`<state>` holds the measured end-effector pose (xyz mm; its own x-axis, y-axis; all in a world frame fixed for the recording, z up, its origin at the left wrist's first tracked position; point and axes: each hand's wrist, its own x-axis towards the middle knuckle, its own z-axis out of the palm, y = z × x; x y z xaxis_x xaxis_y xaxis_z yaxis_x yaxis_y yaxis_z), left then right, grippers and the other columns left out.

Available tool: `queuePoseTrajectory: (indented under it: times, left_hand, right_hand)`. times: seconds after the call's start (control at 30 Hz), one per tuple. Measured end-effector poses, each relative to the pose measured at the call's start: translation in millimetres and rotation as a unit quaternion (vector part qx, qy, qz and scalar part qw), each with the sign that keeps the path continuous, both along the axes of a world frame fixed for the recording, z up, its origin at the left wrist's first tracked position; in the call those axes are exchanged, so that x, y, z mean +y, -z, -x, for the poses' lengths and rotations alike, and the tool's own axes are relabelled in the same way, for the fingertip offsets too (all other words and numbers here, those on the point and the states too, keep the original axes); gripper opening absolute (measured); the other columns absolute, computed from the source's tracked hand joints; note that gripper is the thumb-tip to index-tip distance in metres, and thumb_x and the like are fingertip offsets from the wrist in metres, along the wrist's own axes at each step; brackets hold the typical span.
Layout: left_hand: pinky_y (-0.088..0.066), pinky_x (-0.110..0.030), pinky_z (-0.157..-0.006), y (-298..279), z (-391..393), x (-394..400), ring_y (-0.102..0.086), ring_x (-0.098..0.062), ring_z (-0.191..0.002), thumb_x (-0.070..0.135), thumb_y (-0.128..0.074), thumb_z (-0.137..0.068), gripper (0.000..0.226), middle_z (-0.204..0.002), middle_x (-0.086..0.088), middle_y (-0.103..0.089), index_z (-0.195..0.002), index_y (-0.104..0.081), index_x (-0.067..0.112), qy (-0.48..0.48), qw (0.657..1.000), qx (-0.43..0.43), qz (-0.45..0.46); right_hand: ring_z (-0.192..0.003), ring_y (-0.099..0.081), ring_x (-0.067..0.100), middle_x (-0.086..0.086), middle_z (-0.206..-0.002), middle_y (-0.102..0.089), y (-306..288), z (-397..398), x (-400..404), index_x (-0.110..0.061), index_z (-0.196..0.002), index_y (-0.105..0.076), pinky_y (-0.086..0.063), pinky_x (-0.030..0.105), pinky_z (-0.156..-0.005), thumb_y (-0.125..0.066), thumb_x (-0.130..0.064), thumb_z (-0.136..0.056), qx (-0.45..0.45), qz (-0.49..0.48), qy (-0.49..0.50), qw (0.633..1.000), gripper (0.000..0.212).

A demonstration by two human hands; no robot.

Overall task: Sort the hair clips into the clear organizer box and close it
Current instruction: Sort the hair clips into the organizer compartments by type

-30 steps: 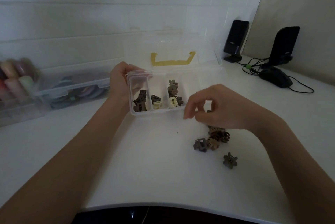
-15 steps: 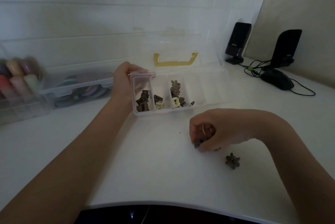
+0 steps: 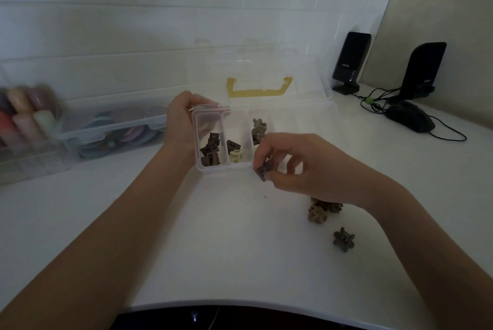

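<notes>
The clear organizer box stands open on the white table, its lid with a yellow handle leaning back against the wall. My left hand grips the box's left end. Dark brown clips lie in the left compartment, a dark and a cream clip in the second, grey-brown flower clips in the third. My right hand pinches a small grey-brown hair clip just at the box's front wall. Loose clips lie under my right wrist, and one flower clip sits apart nearer me.
A clear container of coloured items and a box of pastel rolls stand at the left by the wall. Two black speakers, a black mouse and cables lie at the back right. The table's curved front edge is close.
My right hand dropped to the loose pile, closed on a clip, then lifted it back up to the box's front wall. My left hand has kept its hold on the box.
</notes>
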<state>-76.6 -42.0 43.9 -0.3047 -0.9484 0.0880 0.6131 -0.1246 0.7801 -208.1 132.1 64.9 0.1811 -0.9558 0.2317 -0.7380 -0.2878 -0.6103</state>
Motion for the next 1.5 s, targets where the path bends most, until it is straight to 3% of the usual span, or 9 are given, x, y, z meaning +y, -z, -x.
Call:
queuePoseTrajectory:
  times: [0.2, 0.43, 0.63, 0.73, 0.9, 1.03, 1.17, 1.4, 1.5]
  left_hand:
    - [-0.047, -0.028, -0.066, 1.0, 0.2, -0.4, -0.056, -0.011, -0.042, 0.005, -0.039, -0.076, 0.045, -0.041, 0.002, -0.055, -0.035, -0.057, 0.013, 0.003, 1.000, -0.004, 0.000]
    - [-0.047, -0.026, -0.063, 1.7, 2.0, 0.0, -0.056, -0.012, -0.045, 0.007, -0.042, -0.072, 0.041, -0.043, 0.003, -0.056, -0.035, -0.057, 0.014, 0.003, 1.000, -0.012, 0.000]
    - [-0.041, -0.023, -0.051, -0.1, 1.8, 2.3, -0.050, -0.010, -0.042, 0.011, -0.044, -0.065, 0.032, -0.044, 0.005, -0.051, -0.035, -0.055, 0.017, 0.029, 0.999, -0.017, 0.008]
    - [-0.036, -0.017, -0.041, 0.6, 1.5, 1.9, -0.045, -0.008, -0.036, 0.011, -0.035, -0.079, 0.050, -0.039, 0.005, -0.049, -0.032, -0.052, 0.017, 0.030, 0.999, -0.015, 0.018]
    - [-0.039, -0.017, -0.044, -1.0, 2.0, 6.7, -0.047, -0.011, -0.036, 0.010, -0.043, -0.070, 0.036, -0.040, 0.003, -0.049, -0.035, -0.051, 0.013, 0.061, 0.998, 0.006, -0.031]
    - [-0.042, -0.027, -0.062, 2.1, 1.4, 0.8, -0.053, -0.011, -0.044, 0.012, -0.044, -0.071, 0.036, -0.044, 0.004, -0.054, -0.037, -0.056, 0.014, 0.036, 0.999, -0.012, -0.006]
    - [-0.044, -0.029, -0.070, 4.7, 1.2, -0.8, -0.058, -0.010, -0.045, 0.011, -0.046, -0.072, 0.036, -0.044, 0.004, -0.057, -0.038, -0.058, 0.016, 0.027, 1.000, -0.010, 0.003]
    - [-0.043, -0.028, -0.065, 2.7, 1.9, 1.9, -0.056, -0.010, -0.042, 0.009, -0.041, -0.077, 0.046, -0.041, 0.004, -0.056, -0.034, -0.057, 0.017, 0.010, 1.000, -0.020, 0.018]
    - [-0.043, -0.028, -0.063, 1.4, 1.1, 3.8, -0.055, -0.011, -0.042, 0.009, -0.041, -0.076, 0.044, -0.041, 0.003, -0.055, -0.035, -0.056, 0.016, 0.012, 0.999, -0.028, 0.024]
  right_hand:
    - [-0.077, -0.062, 0.012, -0.006, -0.087, -0.067, 3.7, 1.2, -7.0, -0.013, -0.085, -0.064, -0.053, 0.029, -0.065, -0.069, -0.005, -0.080, -0.032, 0.140, 0.070, 0.987, 0.011]
    - [-0.082, -0.062, 0.011, -0.001, -0.090, -0.066, 11.6, -7.2, -13.7, -0.011, -0.085, -0.063, -0.054, 0.023, -0.073, -0.067, 0.003, -0.079, -0.055, 0.155, 0.058, 0.985, 0.015]
    - [-0.089, -0.053, 0.011, -0.011, -0.085, -0.069, 4.8, -27.6, -40.3, -0.020, -0.081, -0.064, -0.044, 0.037, -0.083, -0.072, -0.022, -0.077, 0.052, 0.286, 0.122, 0.949, 0.009]
    - [-0.095, -0.054, 0.019, -0.011, -0.087, -0.072, 0.7, -41.6, -59.9, -0.023, -0.080, -0.071, -0.039, 0.039, -0.084, -0.072, -0.027, -0.074, 0.081, 0.309, 0.121, 0.940, 0.008]
    - [-0.096, -0.057, 0.023, -0.006, -0.101, -0.071, 6.8, -33.9, -64.2, -0.027, -0.086, -0.076, -0.044, 0.042, -0.080, -0.067, -0.030, -0.076, 0.123, 0.297, 0.104, 0.941, 0.014]
    - [-0.093, -0.051, 0.007, -0.011, -0.095, -0.068, 15.7, 1.5, -38.6, -0.026, -0.092, -0.075, -0.042, 0.023, -0.084, -0.070, -0.027, -0.079, 0.076, 0.275, 0.128, 0.950, 0.014]
    - [-0.079, -0.047, -0.006, -0.026, -0.087, -0.064, 19.6, 30.2, -6.1, -0.028, -0.093, -0.074, -0.037, 0.011, -0.073, -0.069, -0.027, -0.079, 0.069, 0.281, 0.217, 0.932, 0.015]
    - [-0.068, -0.061, 0.016, -0.017, -0.073, -0.067, 14.3, 73.9, 24.5, -0.030, -0.078, -0.071, -0.040, 0.005, -0.054, -0.068, -0.019, -0.083, 0.017, 0.097, 0.306, 0.947, 0.012]
    - [-0.069, -0.062, 0.020, -0.012, -0.074, -0.067, 17.3, 73.2, 22.1, -0.027, -0.077, -0.070, -0.040, 0.007, -0.051, -0.067, -0.018, -0.083, 0.010, 0.088, 0.319, 0.944, 0.011]
